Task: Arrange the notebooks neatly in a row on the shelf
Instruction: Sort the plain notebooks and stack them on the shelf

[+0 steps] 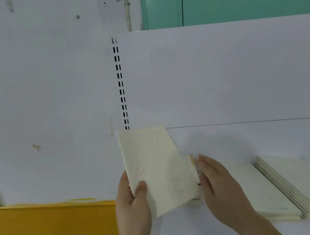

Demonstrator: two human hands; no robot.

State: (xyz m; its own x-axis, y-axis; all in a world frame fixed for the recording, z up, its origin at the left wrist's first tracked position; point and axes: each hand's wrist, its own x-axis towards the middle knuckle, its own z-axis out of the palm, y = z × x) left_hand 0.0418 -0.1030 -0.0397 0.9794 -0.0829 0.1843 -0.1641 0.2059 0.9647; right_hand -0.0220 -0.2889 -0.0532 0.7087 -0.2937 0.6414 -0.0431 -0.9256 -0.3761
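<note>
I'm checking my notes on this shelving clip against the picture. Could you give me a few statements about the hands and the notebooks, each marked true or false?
1. The left hand grips a cream notebook by its lower left corner. True.
2. The right hand holds a pen. False: its fingers are straight, beside the notebook's right edge, and hold nothing.
3. More notebooks lie on the shelf to the right of the hands. True.
4. Those notebooks stand upright in a row. False: they lie flat, overlapping one another.
5. The held notebook is bright blue. False: it is cream with faint marks.
</note>
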